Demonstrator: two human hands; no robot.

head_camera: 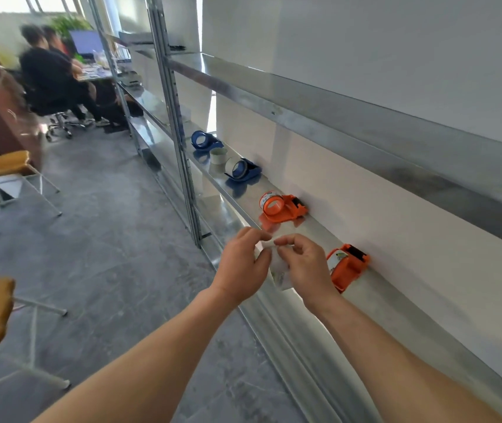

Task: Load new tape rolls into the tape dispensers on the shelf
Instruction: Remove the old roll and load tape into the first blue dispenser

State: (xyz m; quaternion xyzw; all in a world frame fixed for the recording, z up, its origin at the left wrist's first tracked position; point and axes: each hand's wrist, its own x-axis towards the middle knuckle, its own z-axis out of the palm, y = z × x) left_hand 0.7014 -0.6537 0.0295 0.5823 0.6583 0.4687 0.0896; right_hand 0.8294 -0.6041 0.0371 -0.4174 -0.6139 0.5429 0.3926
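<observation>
Four tape dispensers stand along a metal shelf (396, 300). Nearest is an orange dispenser (349, 265) with a roll in it, then a second orange dispenser (283, 207), also loaded. Farther along sits a blue dispenser (243, 169) holding a roll, a loose pale tape roll (218, 156), and an empty-looking blue dispenser (205, 141). My left hand (243, 264) and my right hand (301, 264) meet above the shelf edge, both pinching a clear tape roll (277, 267) that is mostly hidden between them.
An upper shelf (365, 117) overhangs the working shelf. A steel upright (179, 141) stands left of the dispensers. Yellow-seated stools (2, 166) stand on the grey floor at left. Two seated people (51, 74) work at a desk far back.
</observation>
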